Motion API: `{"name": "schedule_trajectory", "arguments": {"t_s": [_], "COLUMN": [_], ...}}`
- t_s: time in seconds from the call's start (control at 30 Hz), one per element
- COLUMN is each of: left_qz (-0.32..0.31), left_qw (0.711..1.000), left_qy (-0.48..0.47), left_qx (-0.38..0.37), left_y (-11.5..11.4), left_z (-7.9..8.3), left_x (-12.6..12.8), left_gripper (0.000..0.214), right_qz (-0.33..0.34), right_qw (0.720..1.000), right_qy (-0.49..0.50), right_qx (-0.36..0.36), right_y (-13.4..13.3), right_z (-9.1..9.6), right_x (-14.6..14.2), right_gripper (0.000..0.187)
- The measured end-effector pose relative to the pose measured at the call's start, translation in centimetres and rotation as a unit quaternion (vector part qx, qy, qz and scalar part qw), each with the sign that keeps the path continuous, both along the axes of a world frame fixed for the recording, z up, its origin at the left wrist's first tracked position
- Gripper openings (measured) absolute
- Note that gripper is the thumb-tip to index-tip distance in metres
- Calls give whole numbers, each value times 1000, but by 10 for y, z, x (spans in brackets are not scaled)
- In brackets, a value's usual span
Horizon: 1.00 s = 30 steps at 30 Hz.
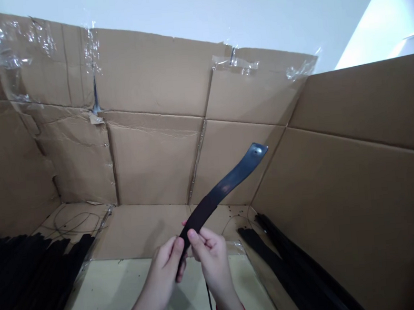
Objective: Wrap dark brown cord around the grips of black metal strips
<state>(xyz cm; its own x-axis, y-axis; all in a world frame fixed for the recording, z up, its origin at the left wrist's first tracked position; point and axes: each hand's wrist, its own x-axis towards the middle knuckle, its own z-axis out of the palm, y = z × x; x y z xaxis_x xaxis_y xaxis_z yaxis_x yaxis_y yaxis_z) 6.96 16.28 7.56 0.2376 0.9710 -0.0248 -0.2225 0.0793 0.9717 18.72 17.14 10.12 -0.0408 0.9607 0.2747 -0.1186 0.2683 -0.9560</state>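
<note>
In front of me a dark, glossy, curved flat strip (235, 175) slants up to the right, with a hole near its squared-off tip. A matte black fabric-like sleeve (201, 213) covers its lower part. My left hand (165, 258) grips the sleeved part low down, thumb on top. Just to the right and slightly higher, my right hand (210, 250) pinches the same sleeve between thumb and curled fingers. The strip's lower end is partly hidden behind my left hand, and a thin dark cord hangs below my hands.
Taped cardboard walls (157, 154) enclose the back and sides. A pale work surface (131, 285) lies below my hands. Many black strips (27, 284) are piled at the left, and longer black strips (287, 268) lie along the right wall. Thin loose wire (67, 225) coils at the back left.
</note>
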Motion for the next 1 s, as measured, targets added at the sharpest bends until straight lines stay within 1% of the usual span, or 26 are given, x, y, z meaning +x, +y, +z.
{"name": "schedule_trajectory", "arguments": {"t_s": [0.03,0.1,0.13,0.2,0.27,0.3,0.33,0.37,0.4,0.43,0.47,0.5,0.53,0.57,0.6,0.63,0.67,0.7,0.77,0.8,0.83,0.87,0.9,0.93,0.97,1.0], "left_qz": [17,26,34,62,86,86,74,48,-1,-63,-117,-145,-140,-101,-40,14,32,13,-74,-97,-86,-51,-2,38,56,53], "left_qw": [1000,999,997,993,991,992,995,998,1000,996,990,986,989,995,995,988,983,983,987,987,987,988,987,984,983,984], "left_qy": [12,40,57,78,74,65,50,27,0,-27,-45,-46,-23,20,74,122,153,161,136,125,126,133,143,153,157,155], "left_qx": [9,23,35,61,73,70,54,26,-12,-50,-70,-65,-34,13,61,94,99,82,36,30,41,58,76,84,78,64], "left_y": [-1,-6,-9,-15,-19,-19,-19,-19,-18,-17,-15,-14,-14,-14,-15,-15,-15,-14,-9,-6,-2,1,3,3,2,0], "left_z": [2,7,10,14,15,14,13,11,10,9,8,9,10,11,13,14,15,15,12,10,7,5,4,3,3,3], "left_x": [-2,-7,-9,-12,-13,-12,-12,-12,-12,-12,-13,-13,-13,-13,-14,-15,-17,-20,-26,-28,-30,-31,-30,-29,-27,-24], "left_gripper": [59,57,55,53,52,52,52,51,52,55,57,58,58,56,54,50,50,52,60,62,63,62,60,59,59,61], "right_qz": [37,96,111,118,124,137,155,170,177,171,148,108,61,16,-16,-28,-13,19,72,73,54,24,1,1,26,63], "right_qw": [999,994,992,991,989,987,983,980,979,981,985,991,995,997,996,996,997,997,997,997,997,998,998,998,997,995], "right_qy": [15,42,51,58,70,79,90,99,101,95,84,76,72,74,77,79,75,63,32,24,23,27,37,50,63,77], "right_qx": [-14,-33,-38,-39,-38,-36,-32,-27,-19,-9,1,14,25,32,37,37,34,28,26,32,40,49,54,50,37,20], "right_y": [1,2,2,1,0,0,0,-1,-1,-3,-5,-7,-10,-12,-13,-14,-14,-13,-11,-10,-9,-7,-6,-5,-4,-3], "right_z": [0,-1,0,0,-1,-2,-3,-4,-4,-4,-3,-2,0,2,3,5,6,6,6,5,3,1,-1,-4,-6,-7], "right_x": [1,2,2,3,4,4,4,5,4,3,2,-1,-4,-6,-9,-10,-11,-11,-10,-10,-10,-11,-12,-13,-13,-12], "right_gripper": [54,55,54,52,53,55,58,59,58,55,50,45,40,37,35,35,37,39,41,42,43,44,45,45,44,44]}}
